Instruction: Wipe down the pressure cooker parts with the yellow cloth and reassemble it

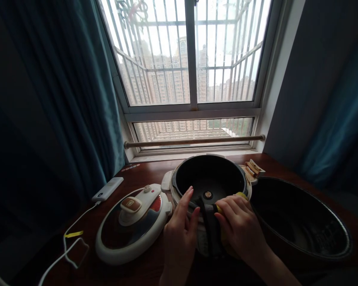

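An electric pressure cooker (208,174) stands lidless in front of me, its dark interior showing a round sensor at the bottom. My right hand (237,224) is closed over a yellow cloth (241,195) at the near right part of the rim, beside the dark front panel (211,228). Most of the cloth is hidden under the fingers. To the left of that panel is my left hand (181,230), fingers stretched and thumb apart, at the near rim. Whether it touches the cooker, I cannot tell.
The cooker's white-rimmed lid (134,222) lies to the left. A black inner pot (298,218) rests at the right. Behind the lid are a white power bank (107,189) and its cable (77,218). The wooden surface (155,169) ends at the barred window (193,59).
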Demonstrator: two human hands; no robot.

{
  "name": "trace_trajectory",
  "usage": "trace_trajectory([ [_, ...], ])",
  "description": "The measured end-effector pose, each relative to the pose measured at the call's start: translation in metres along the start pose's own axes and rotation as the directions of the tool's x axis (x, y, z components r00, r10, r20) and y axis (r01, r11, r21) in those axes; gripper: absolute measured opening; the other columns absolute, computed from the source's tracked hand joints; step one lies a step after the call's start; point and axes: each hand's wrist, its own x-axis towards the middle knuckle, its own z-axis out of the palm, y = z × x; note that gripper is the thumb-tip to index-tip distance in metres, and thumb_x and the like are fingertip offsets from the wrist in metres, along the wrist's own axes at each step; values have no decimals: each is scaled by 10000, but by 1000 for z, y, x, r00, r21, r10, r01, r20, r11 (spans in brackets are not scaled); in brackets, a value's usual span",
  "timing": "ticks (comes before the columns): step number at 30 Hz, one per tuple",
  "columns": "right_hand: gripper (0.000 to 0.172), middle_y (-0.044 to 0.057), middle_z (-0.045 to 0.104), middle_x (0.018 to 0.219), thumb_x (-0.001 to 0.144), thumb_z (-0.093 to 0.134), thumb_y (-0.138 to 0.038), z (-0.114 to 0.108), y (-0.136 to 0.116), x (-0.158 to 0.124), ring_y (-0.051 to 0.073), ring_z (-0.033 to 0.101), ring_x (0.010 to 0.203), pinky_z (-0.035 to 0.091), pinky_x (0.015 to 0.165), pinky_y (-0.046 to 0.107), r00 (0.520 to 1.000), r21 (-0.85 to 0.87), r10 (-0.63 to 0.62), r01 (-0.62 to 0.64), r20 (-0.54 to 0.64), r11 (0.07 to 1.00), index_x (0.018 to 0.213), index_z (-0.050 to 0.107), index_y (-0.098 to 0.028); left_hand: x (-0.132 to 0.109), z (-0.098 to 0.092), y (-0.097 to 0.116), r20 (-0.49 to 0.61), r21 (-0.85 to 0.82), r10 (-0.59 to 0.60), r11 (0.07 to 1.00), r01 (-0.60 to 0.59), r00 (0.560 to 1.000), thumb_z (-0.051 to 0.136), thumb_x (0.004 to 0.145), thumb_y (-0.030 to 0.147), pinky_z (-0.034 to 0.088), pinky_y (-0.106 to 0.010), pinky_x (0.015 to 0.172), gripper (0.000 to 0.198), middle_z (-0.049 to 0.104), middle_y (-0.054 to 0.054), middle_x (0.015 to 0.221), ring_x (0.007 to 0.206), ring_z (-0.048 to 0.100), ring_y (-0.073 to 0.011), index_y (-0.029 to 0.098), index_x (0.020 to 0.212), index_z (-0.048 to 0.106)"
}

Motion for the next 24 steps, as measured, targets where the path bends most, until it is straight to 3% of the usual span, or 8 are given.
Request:
trace_trajectory([
  [5, 174, 40, 611, 1002, 892, 454, -278, -29, 37, 6, 175, 495, 1029, 334, 977, 355, 983, 148, 20, -48, 184, 988, 974, 592, -209, -1, 5, 1, 61, -1, 84, 996, -84, 995, 478, 867, 246, 491, -287, 905, 319, 603, -35, 1209, 1090, 575, -167, 226, 1176, 556],
  [9, 211, 29, 626, 1029, 883, 474, -330, -49, 56, 25, 158, 508, 1056, 384, 946, 295, 908, 284, -56, -70, 415, 956, 988, 623, -223, -1, 6, 5, 98, 0, 112, 994, -113, 989, 470, 873, 244, 510, -276, 877, 249, 643, -32, 1143, 1034, 610, -162, 219, 1066, 625],
  [12, 236, 36, 656, 955, 889, 455, -321, -57, 69, 42, 158, 563, 982, 429, 881, 274, 853, 297, -91, -78, 514, 952, 929, 658, -206, 1, 5, 7, 94, 5, 110, 994, -111, 990, 474, 870, 241, 533, -278, 829, 222, 660, -37, 1105, 981, 634, -170, 218, 1008, 647],
  [15, 266, 50, 670, 903, 896, 427, -273, -57, 86, 56, 169, 599, 912, 452, 828, 278, 847, 154, -30, -61, 530, 986, 845, 672, -183, 1, 5, 6, 102, 4, 109, 994, -110, 989, 480, 866, 236, 540, -271, 806, 207, 664, -36, 1089, 965, 639, -168, 219, 993, 642],
  [19, 254, 85, 662, 926, 882, 417, -199, -43, 107, 76, 185, 613, 890, 452, 798, 277, 861, -220, 69, 50, 504, 974, 810, 657, -155, 0, 6, 3, 104, 4, 123, 992, -124, 987, 483, 864, 231, 537, -260, 807, 195, 665, -32, 1084, 966, 638, -162, 223, 990, 631],
  [21, 218, 111, 661, 895, 855, 443, -171, -31, 114, 90, 197, 627, 836, 459, 731, 265, 841, -376, 109, 118, 530, 919, 794, 650, -138, 0, 6, 3, 100, 8, 130, 991, -132, 986, 485, 862, 231, 538, -259, 803, 191, 667, -32, 1080, 964, 640, -163, 225, 988, 629],
  [24, 168, 129, 656, 852, 814, 493, -149, -11, 121, 115, 204, 633, 796, 453, 682, 246, 795, -417, 80, 227, 601, 880, 749, 647, -125, 0, 6, 2, 94, 19, 141, 989, -144, 986, 488, 858, 226, 542, -259, 790, 191, 671, -30, 1070, 957, 643, -168, 225, 987, 628],
])
